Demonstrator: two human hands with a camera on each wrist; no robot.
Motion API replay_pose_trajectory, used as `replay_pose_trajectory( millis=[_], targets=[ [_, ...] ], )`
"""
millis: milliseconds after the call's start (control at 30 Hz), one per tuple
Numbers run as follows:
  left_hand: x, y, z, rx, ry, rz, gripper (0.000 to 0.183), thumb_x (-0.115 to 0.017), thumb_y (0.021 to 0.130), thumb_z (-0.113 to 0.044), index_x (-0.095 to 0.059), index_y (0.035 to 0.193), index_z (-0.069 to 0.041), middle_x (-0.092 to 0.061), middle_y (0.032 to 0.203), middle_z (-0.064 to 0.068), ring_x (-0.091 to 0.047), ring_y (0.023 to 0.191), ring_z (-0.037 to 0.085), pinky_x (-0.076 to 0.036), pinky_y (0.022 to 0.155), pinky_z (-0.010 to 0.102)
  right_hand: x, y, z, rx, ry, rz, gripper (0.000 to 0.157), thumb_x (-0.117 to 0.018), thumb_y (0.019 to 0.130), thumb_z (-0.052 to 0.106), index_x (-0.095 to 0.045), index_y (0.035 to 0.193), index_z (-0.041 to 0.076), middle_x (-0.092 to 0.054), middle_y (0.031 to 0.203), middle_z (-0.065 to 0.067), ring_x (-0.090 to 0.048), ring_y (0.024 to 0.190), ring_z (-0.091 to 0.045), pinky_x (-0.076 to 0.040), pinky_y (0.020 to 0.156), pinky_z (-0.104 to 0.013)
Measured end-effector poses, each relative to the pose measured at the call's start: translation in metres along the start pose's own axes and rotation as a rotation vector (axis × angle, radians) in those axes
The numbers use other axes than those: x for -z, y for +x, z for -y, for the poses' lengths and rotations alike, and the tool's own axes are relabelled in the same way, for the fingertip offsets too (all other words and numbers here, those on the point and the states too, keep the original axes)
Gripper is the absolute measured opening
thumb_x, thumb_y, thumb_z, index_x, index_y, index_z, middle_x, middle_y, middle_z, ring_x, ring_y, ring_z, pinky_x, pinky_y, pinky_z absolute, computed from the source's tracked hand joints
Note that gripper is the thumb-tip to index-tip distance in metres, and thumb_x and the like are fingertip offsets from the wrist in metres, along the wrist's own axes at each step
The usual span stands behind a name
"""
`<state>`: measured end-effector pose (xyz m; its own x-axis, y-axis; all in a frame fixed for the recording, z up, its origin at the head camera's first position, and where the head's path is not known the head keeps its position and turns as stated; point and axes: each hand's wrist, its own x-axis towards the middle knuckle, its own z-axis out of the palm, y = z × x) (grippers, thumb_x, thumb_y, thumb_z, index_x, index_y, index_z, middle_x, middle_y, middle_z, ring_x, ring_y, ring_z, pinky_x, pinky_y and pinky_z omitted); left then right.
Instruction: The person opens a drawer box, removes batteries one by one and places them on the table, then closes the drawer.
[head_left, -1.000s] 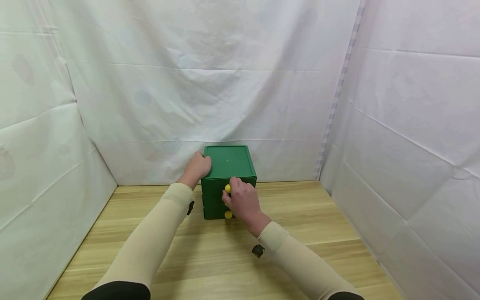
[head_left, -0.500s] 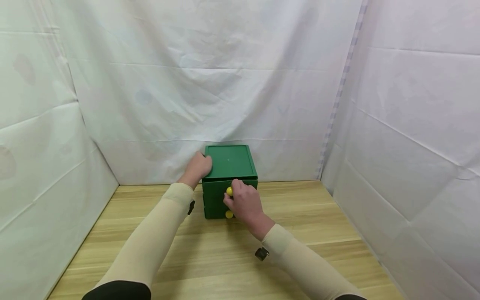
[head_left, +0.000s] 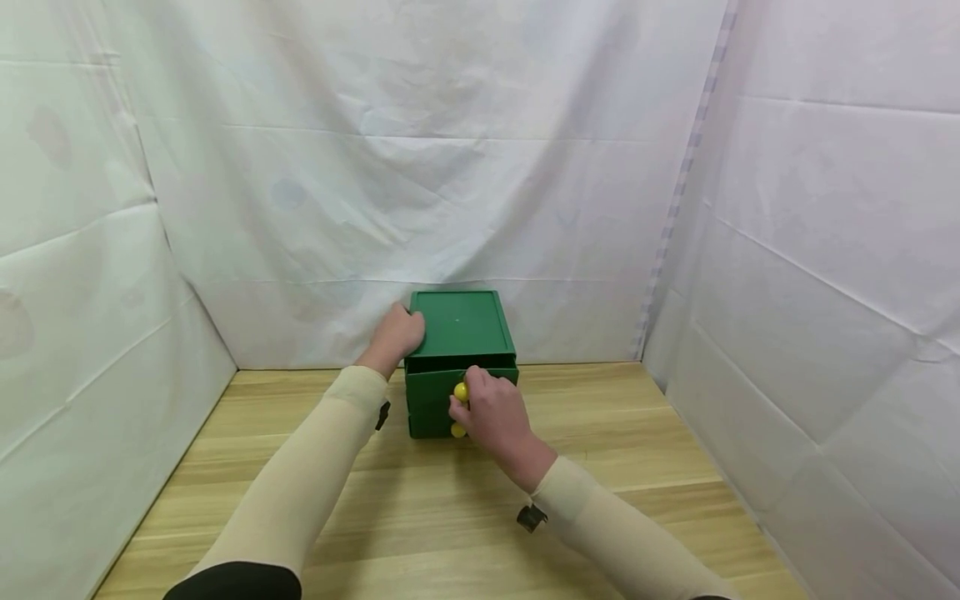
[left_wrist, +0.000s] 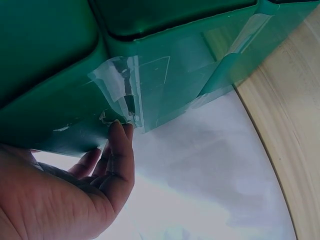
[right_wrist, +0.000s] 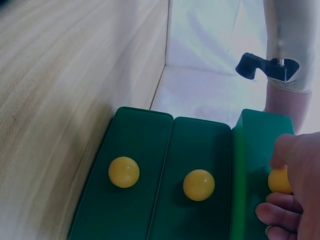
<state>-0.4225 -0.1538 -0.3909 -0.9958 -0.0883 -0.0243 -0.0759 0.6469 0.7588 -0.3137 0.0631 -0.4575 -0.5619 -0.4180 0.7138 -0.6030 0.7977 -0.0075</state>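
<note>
A green drawer box (head_left: 459,321) stands against the back wall, with yellow ball knobs on three stacked drawers. My right hand (head_left: 497,414) pinches the knob (right_wrist: 279,180) of the top drawer (right_wrist: 262,132), which sticks out a little, leaving a dark gap under the box's top. Both lower drawers, with their knobs (right_wrist: 198,185), sit flush. At the box's upper left edge my left hand (head_left: 400,332) grips with bent fingers. In the left wrist view, its fingertips touch the side wall (left_wrist: 170,85) beside a strip of clear tape (left_wrist: 112,82).
White cloth (head_left: 375,183) hangs behind the wooden table (head_left: 420,533) and along both sides. Each wrist carries a small black camera mount (head_left: 532,517) over a beige sleeve (head_left: 300,475).
My right hand has drawn the top drawer outward, towards me and slightly down in the view, so a gap shows under the box's top. The left hand has stayed in place.
</note>
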Motion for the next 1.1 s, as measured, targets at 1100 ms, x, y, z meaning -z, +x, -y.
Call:
replay_pose_trajectory(
  millis=[1100],
  targets=[
    [-0.002, 0.000, 0.003, -0.018, -0.014, -0.019, 0.066, -0.028, 0.112, -0.036, -0.034, 0.161, 0.008, -0.050, 0.153, 0.026, -0.052, 0.122, 0.037, -0.046, 0.108, 0.052, 0.023, -0.015, 0.014, 0.001, 0.056, 0.065, 0.040, -0.093, 0.091, 0.026, -0.057, 0.093, 0.010, -0.060, 0.076, 0.001, -0.051, 0.058, -0.010, -0.055, 0.062, -0.023]
  ],
)
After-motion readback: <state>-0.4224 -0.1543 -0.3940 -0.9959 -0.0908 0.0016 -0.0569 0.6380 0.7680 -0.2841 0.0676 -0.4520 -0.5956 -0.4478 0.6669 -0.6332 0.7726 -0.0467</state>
